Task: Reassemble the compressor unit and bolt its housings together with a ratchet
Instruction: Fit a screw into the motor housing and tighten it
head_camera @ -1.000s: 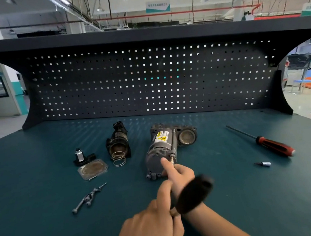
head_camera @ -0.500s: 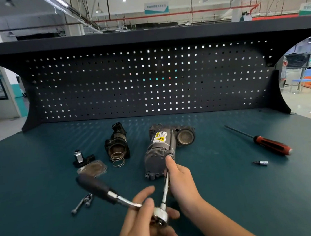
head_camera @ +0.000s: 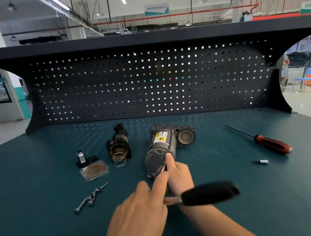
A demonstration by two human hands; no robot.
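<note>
Left on the bench point(head_camera: 37, 222) lie a plate point(head_camera: 94, 170), bolts point(head_camera: 90, 197) and a housing point(head_camera: 118, 147) with a spring point(head_camera: 119, 159); the compressor point(head_camera: 161, 145) lies at centre. Just before it the left hand point(head_camera: 138, 213) grips the ratchet point(head_camera: 208, 193) at its head, while the right hand point(head_camera: 178, 174) pinches the extension point(head_camera: 163, 168), forefinger stretched onto the compressor's near end. Well right lie a screwdriver point(head_camera: 266, 142) and a bit point(head_camera: 261, 161).

The compressor point(head_camera: 161, 147) bears a yellow-and-white label point(head_camera: 161, 136) with a black warning triangle; its print is too small to read. A hanging sign point(head_camera: 156, 9) overhead carries blurred, illegible characters.
</note>
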